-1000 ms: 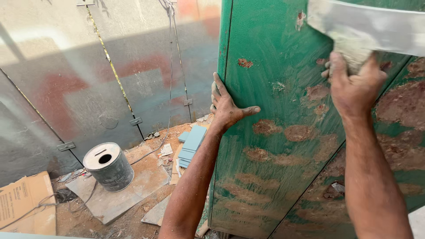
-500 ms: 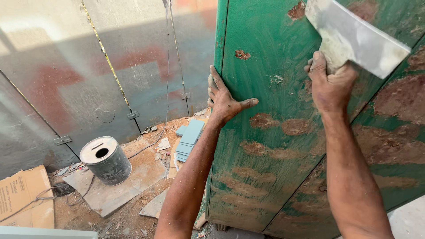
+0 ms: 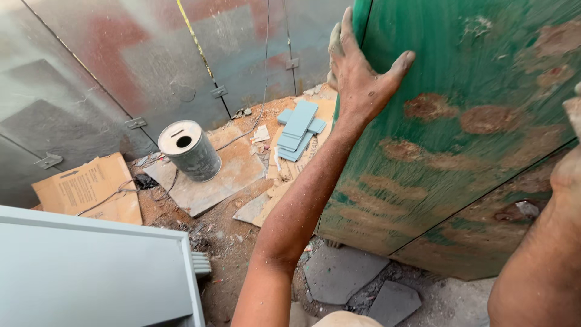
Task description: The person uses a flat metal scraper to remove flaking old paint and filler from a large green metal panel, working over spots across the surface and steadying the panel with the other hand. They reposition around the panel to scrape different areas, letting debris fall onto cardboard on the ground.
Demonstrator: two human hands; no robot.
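Your left hand [image 3: 357,75] lies flat on the green panel [image 3: 460,121], fingers spread over its edge; your right hand [image 3: 572,163] is mostly out of frame, grip untellable. The standing panel could slip on the rubble floor [image 3: 242,242] and tip.

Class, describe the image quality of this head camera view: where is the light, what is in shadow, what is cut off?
Head view: soft daylight on the green panel; grey shadows on the metal wall; left hand sharp; right hand cropped at the frame edge.
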